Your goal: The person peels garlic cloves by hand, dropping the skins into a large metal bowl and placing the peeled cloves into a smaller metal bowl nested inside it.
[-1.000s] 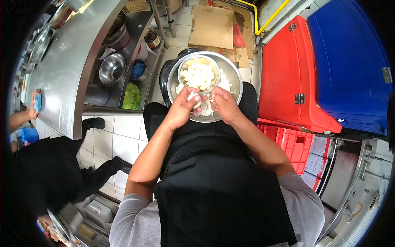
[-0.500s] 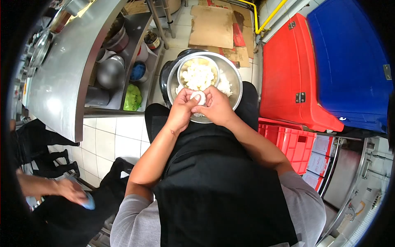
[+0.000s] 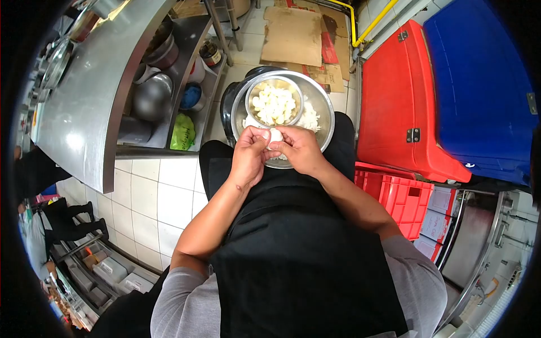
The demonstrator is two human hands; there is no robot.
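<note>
Over the near rim of a large steel basin, my left hand and my right hand meet around a white garlic bulb. Both hands are closed, with thumbs and fingertips pressed on the bulb. Just beyond my fingers, a smaller steel bowl sits inside the basin, full of pale peeled garlic cloves. White papery skins lie in the basin to the right of that bowl. The basin rests between my knees.
A steel counter with shelves of pots stands left, a green bag on its lower shelf. Red and blue chests and a red crate line the right. Cardboard covers the floor ahead. Another person's dark legs show left.
The garlic bulb has shifted slightly between my fingertips, and my left thumb has moved to its left side. At lower left, another person's hand with a blue cloth has gone from view.
</note>
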